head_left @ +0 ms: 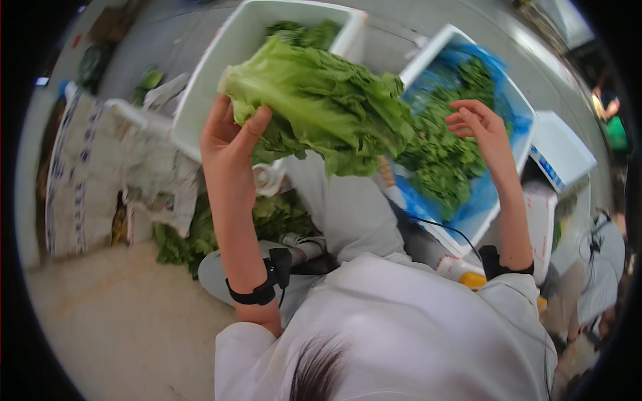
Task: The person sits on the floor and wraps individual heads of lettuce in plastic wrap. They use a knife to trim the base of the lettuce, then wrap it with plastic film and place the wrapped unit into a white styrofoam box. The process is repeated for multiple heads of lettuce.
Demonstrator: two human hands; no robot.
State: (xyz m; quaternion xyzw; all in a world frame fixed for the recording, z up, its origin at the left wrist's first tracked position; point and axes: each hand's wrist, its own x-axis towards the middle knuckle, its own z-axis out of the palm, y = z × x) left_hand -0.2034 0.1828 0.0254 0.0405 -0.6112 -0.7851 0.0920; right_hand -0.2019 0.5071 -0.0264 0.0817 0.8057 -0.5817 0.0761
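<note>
Evidently the grip favours the firm end. Landmark: a white rectangular foam box with a crinkled blue plastic liner, part-filled with loose dark-green leaves; the liner probably keeps them gathered and off the foam.

Large pale-green lettuce head with frilled leaves: held to the left of the landmark, lying sideways, its leaf tips overlapping the landmark's left edge in view. Left hand, farther left, pinches the pale stem end, thumb on the near side, other fingers partly hidden behind. Holding there likely spares the soft leaves, which are left unsupported.

Right hand: in view over the landmark's leaves, fingers loosely curled and slightly apart, nothing visible between them. Contact with the leaves: cannot tell.

Second, deeper white foam box: left of the landmark, behind the lettuce, some greens inside. Both boxes sit within arm's reach, presumably for easy access. Leafy heap: on the floor, left of the landmark.
</note>
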